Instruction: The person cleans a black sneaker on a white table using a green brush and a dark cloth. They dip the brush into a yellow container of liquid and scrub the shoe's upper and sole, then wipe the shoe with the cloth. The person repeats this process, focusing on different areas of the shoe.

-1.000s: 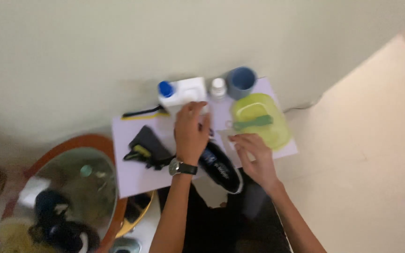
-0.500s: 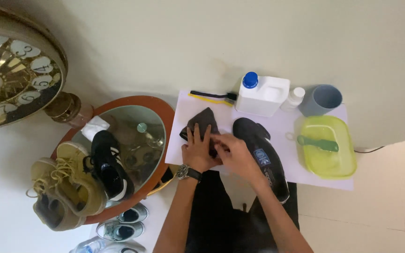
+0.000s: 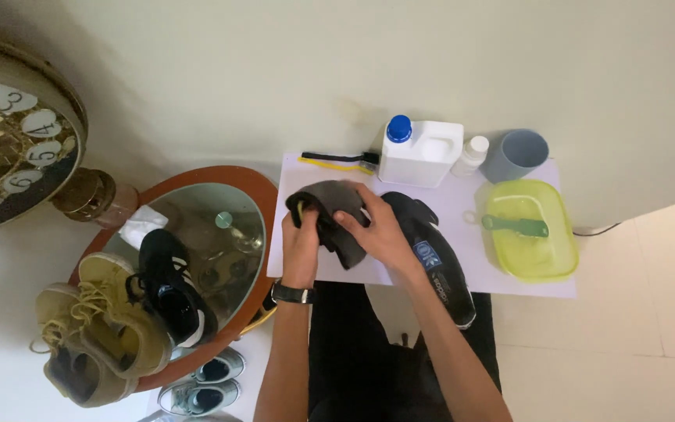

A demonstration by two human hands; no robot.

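Head view: at frame centre, both hands grip a dark grey, floppy insole (image 3: 336,211) above the white sheet (image 3: 462,205); left hand (image 3: 301,242) and right hand (image 3: 375,228) fingers clamp it, beside a black shoe (image 3: 431,254).

Pale cream floor (image 3: 197,70), round glass-topped table (image 3: 253,181), ornate clock (image 3: 9,133)

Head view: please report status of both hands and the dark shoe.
Left hand and right hand both grip the dark grey shoe over the white sheet. Second black shoe lies beside the right wrist. Nothing blocks the hands.
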